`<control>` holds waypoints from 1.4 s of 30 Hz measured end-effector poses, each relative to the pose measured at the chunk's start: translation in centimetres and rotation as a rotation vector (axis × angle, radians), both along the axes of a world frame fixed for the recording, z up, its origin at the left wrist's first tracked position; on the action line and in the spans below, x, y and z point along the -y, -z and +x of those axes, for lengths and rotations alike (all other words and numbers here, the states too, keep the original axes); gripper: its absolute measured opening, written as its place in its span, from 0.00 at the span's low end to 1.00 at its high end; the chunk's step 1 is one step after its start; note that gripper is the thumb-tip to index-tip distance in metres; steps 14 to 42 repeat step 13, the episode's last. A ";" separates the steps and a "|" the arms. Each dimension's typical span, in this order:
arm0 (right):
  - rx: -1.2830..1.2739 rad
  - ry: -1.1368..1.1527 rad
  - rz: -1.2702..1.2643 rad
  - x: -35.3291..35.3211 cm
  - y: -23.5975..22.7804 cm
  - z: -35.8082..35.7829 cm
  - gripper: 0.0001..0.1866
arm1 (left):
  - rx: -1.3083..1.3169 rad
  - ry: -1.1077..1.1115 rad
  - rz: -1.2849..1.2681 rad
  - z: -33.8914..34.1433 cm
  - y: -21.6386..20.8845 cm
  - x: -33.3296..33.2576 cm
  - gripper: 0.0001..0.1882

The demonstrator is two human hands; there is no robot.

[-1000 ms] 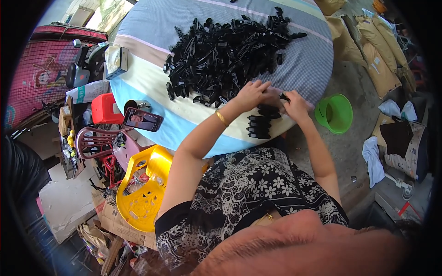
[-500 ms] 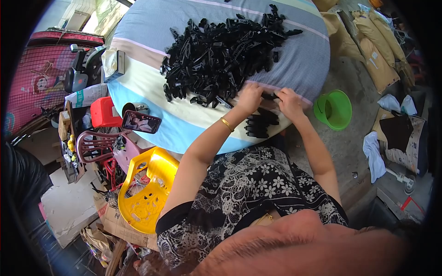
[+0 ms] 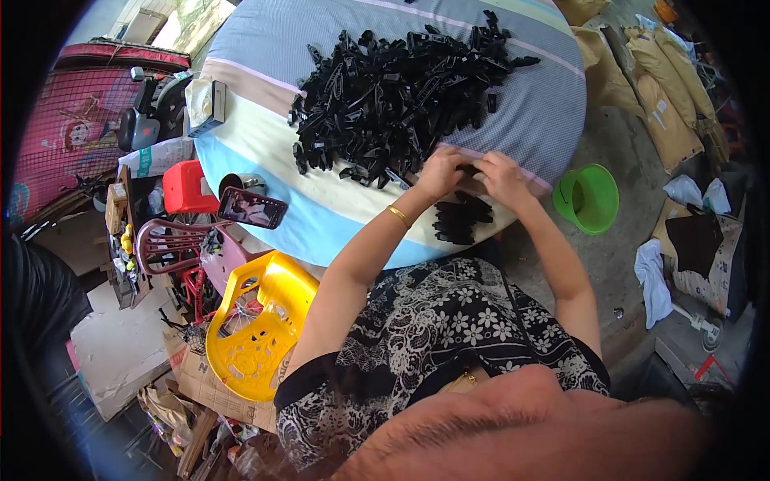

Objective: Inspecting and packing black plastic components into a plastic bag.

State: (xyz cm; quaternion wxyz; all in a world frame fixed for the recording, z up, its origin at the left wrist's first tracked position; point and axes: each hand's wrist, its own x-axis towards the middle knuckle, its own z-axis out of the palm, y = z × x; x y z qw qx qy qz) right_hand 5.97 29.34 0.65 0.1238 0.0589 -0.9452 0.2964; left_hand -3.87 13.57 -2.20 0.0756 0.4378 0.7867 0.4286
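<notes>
My left hand (image 3: 441,173), with a gold bangle on its wrist, is closed at the near right part of the round table (image 3: 333,232). My right hand (image 3: 500,179) is closed beside it, fingertips nearly meeting. Between them they pinch a small black plastic part (image 3: 468,170), mostly hidden by the fingers. Just below the hands lies a row of similar black parts (image 3: 457,220), side by side near the table edge. Beyond the hands spreads a large heap of black plastic parts (image 3: 393,100), some of it right next to my left hand.
A phone (image 3: 253,208) leans against a metal cup (image 3: 241,183) on the table's left edge, with a tissue box (image 3: 207,108) farther back. A green bucket (image 3: 586,199) stands on the floor at right. A yellow chair (image 3: 261,329) and red container (image 3: 186,187) stand at left.
My hands have drawn closer together around the small black part, which shows less now. The whole view has shifted slightly; the heap and the row look the same.
</notes>
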 end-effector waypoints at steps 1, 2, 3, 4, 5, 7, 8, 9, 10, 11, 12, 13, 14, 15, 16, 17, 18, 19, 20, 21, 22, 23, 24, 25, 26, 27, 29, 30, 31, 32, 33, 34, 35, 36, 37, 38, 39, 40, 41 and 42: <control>-0.022 0.006 0.003 -0.4 -0.1 0.1 0.07 | 0.016 0.007 -0.009 0.3 -0.2 -0.3 0.12; 0.000 0.020 -0.013 -0.5 -0.2 0.4 0.09 | 0.018 0.006 -0.011 0.4 -0.3 -0.5 0.12; 0.002 0.018 -0.014 -0.6 -0.5 0.9 0.09 | 0.005 0.017 -0.021 0.5 -0.4 -0.7 0.11; 0.006 0.086 0.016 -0.6 -1.0 1.3 0.10 | -0.008 0.027 -0.032 0.7 -0.5 -0.6 0.11; 0.011 0.153 0.047 -0.8 -1.2 1.6 0.10 | -0.005 0.023 -0.034 0.6 -0.5 -0.5 0.11; -0.002 0.178 0.062 -2.0 -0.6 2.3 0.12 | 0.025 0.033 -0.114 0.3 -0.3 -0.7 0.10; 0.023 0.146 0.098 -2.4 -0.4 2.5 0.12 | 0.025 0.033 -0.109 0.3 -0.3 -0.7 0.10; 0.047 0.114 0.135 -2.6 -0.2 2.6 0.12 | 0.030 0.034 -0.108 0.3 -0.3 -0.6 0.10; 0.019 0.088 0.141 -2.3 0.0 2.5 0.12 | 0.033 0.039 -0.103 0.2 -0.3 -0.5 0.09; 0.014 0.092 0.151 -2.3 0.1 2.5 0.12 | 0.028 0.043 -0.094 0.1 -0.2 -0.5 0.09; 0.054 0.085 0.172 -2.4 0.1 2.5 0.12 | 0.012 0.046 -0.111 0.2 0.0 -0.5 0.09; 0.093 0.074 0.191 -2.5 0.1 2.4 0.12 | -0.003 0.046 -0.131 0.2 0.0 -0.4 0.10; 0.093 0.074 0.191 -2.5 0.1 2.4 0.12 | -0.003 0.046 -0.131 0.2 0.0 -0.4 0.10; 0.093 0.074 0.191 -2.5 0.1 2.4 0.12 | -0.003 0.046 -0.131 0.2 0.0 -0.4 0.10; 0.093 0.074 0.191 -2.5 0.1 2.4 0.12 | -0.003 0.046 -0.131 0.2 0.0 -0.4 0.10; 0.093 0.074 0.191 -2.5 0.1 2.4 0.12 | -0.003 0.046 -0.131 0.2 0.0 -0.4 0.10; 0.093 0.074 0.191 -2.5 0.1 2.4 0.12 | -0.003 0.046 -0.131 0.2 0.0 -0.4 0.10; 0.093 0.074 0.191 -2.5 0.1 2.4 0.12 | -0.003 0.046 -0.131 0.2 0.0 -0.4 0.10; 0.093 0.074 0.191 -2.5 0.1 2.4 0.12 | -0.003 0.046 -0.131 0.2 0.0 -0.4 0.10; 0.093 0.074 0.191 -2.5 0.1 2.4 0.12 | -0.003 0.046 -0.131 0.2 0.0 -0.4 0.10; 0.093 0.074 0.191 -2.5 0.1 2.4 0.12 | -0.003 0.046 -0.131 0.2 0.0 -0.4 0.10; 0.093 0.074 0.191 -2.5 0.1 2.4 0.12 | -0.003 0.046 -0.131 0.2 0.0 -0.4 0.10; 0.093 0.074 0.191 -2.5 0.1 2.4 0.12 | -0.003 0.046 -0.131 0.2 0.0 -0.4 0.10; 0.093 0.074 0.191 -2.5 0.1 2.4 0.12 | -0.003 0.046 -0.131 0.2 0.0 -0.4 0.10; 0.093 0.074 0.191 -2.5 0.1 2.4 0.12 | -0.003 0.046 -0.131 0.2 0.0 -0.4 0.10; 0.093 0.074 0.191 -2.5 0.1 2.4 0.12 | -0.003 0.046 -0.131 0.2 0.0 -0.4 0.10; 0.093 0.074 0.191 -2.5 0.1 2.4 0.12 | -0.003 0.046 -0.131 0.2 0.0 -0.4 0.10; 0.093 0.074 0.191 -2.5 0.1 2.4 0.12 | -0.003 0.046 -0.131 0.2 0.0 -0.4 0.10; 0.093 0.074 0.191 -2.5 0.1 2.4 0.12 | -0.003 0.046 -0.131 0.2 0.0 -0.4 0.10; 0.093 0.074 0.191 -2.5 0.1 2.4 0.12 | -0.003 0.046 -0.131 0.2 0.0 -0.4 0.10; 0.093 0.074 0.191 -2.5 0.1 2.4 0.12 | -0.003 0.046 -0.131 0.2 0.0 -0.4 0.10; 0.093 0.074 0.191 -2.5 0.1 2.4 0.12 | -0.003 0.046 -0.131 0.2 0.0 -0.4 0.10; 0.093 0.074 0.191 -2.5 0.1 2.4 0.12 | -0.003 0.046 -0.131 0.2 0.0 -0.4 0.10; 0.093 0.074 0.191 -2.5 0.1 2.4 0.12 | -0.003 0.046 -0.131 0.2 0.0 -0.4 0.10; 0.093 0.074 0.191 -2.5 0.1 2.4 0.12 | -0.003 0.046 -0.131 0.2 0.0 -0.4 0.10; 0.093 0.074 0.191 -2.5 0.1 2.4 0.12 | -0.003 0.046 -0.131 0.2 0.0 -0.4 0.10; 0.093 0.074 0.191 -2.5 0.1 2.4 0.12 | -0.003 0.046 -0.131 0.2 0.0 -0.4 0.10; 0.093 0.074 0.191 -2.5 0.1 2.4 0.12 | -0.003 0.046 -0.131 0.2 0.0 -0.4 0.10; 0.093 0.074 0.191 -2.5 0.1 2.4 0.12 | -0.003 0.046 -0.131 0.2 0.0 -0.4 0.10; 0.093 0.074 0.191 -2.5 0.1 2.4 0.12 | -0.003 0.046 -0.131 0.2 0.0 -0.4 0.10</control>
